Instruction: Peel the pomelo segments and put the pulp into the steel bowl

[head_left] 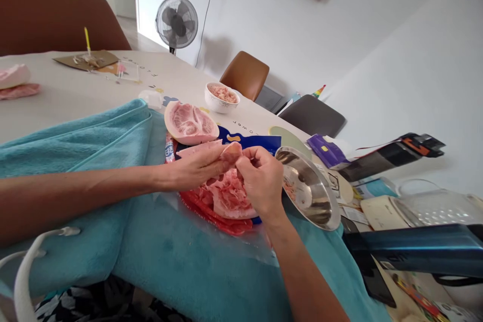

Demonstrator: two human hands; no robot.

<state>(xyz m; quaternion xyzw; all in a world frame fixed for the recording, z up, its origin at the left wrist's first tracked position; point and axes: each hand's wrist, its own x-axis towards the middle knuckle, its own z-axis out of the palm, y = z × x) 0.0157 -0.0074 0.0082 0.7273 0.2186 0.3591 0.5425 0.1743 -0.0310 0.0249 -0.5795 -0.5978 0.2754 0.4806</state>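
My left hand [199, 165] holds a pink pomelo segment [231, 151] between thumb and fingers. Close against it, my right hand [264, 178] pinches at the edge of the segment, its fingers curled; what lies between the fingertips is too small to see. Below both hands, pink peelings and membrane [230, 192] are heaped on a red and blue plastic bag [237, 226]. Behind my left hand rests a hollowed piece of pomelo rind [191, 122], pale pink inside. To the right, a tilted steel bowl [320, 196] has a few bits of pulp in it.
A white bowl of pomelo pulp [222, 98] stands farther back on the table [124, 90]. A teal towel [162, 261] lies under the bag. At right are a purple packet [327, 151], a dark blue cylindrical object [418, 249] and a black vacuum-like device [385, 158].
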